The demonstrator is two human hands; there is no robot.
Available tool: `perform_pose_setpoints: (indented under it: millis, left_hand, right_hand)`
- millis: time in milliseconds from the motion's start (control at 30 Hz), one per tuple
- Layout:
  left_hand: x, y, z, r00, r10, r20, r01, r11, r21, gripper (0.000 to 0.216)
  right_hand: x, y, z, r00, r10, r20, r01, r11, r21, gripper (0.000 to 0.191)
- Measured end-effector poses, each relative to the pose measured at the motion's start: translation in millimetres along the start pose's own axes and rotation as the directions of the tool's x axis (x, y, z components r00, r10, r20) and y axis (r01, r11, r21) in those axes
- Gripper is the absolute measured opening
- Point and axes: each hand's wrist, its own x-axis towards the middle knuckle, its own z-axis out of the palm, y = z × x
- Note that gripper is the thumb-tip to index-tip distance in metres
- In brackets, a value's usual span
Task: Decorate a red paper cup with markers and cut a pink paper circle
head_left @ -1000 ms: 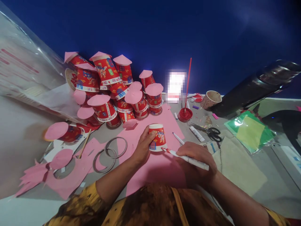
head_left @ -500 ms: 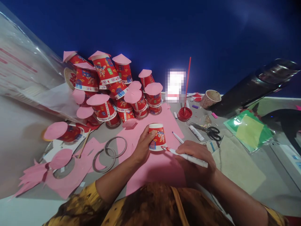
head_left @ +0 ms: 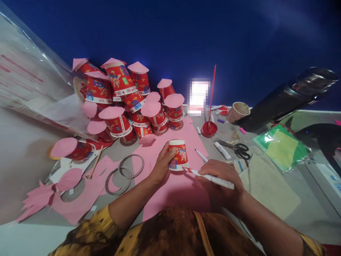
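Observation:
My left hand [head_left: 163, 164] is wrapped round the side of a red printed paper cup [head_left: 180, 155], thumb across its front. The cup is upside down, its white rim band low and its white base on top, over pink paper [head_left: 173, 193]. Between the fingers of my right hand [head_left: 225, 177] is a white marker [head_left: 213, 180] with a red tip end. That tip meets the white band at the cup's lower right. A second white marker [head_left: 201, 155] lies just beyond my right hand, partly hidden by it.
Several red cups with pink paper tops [head_left: 117, 122] are stacked at back left. Two metal rings [head_left: 119, 181] lie left of my left forearm. Black scissors [head_left: 241, 151], a glue stick [head_left: 223, 150], a red paint pot [head_left: 209, 130] with a brush and a speckled cup [head_left: 239, 112] stand right.
The marker's tip has shifted very slightly left along the cup's white band, my right hand moving with it. The left hand and cup stay almost in place.

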Motion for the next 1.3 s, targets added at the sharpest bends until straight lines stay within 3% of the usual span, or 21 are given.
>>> perform_pose_setpoints:
  millis: [433,600,1300]
  left_hand:
    - [0.6,0.0,0.6,1.000,-0.013,-0.004,0.013,1.000,0.003,0.055]
    - [-0.4,0.0,-0.2,1.000,-0.012,0.001,0.012,1.000,-0.003,0.053]
    - [-1.2,1.7,2.0,1.000,-0.001,0.015,0.001,0.999,0.035,0.051]
  right_hand:
    - [-1.9,1.2,2.3,0.999,0.005,-0.035,-0.004,1.000,0.013,0.004]
    - [0.6,-0.8,-2.5,1.000,0.011,0.002,-0.011,1.000,-0.009,0.013]
    - [-2.2,1.1,-0.3,1.000,0.021,0.020,-0.022,1.000,0.021,0.003]
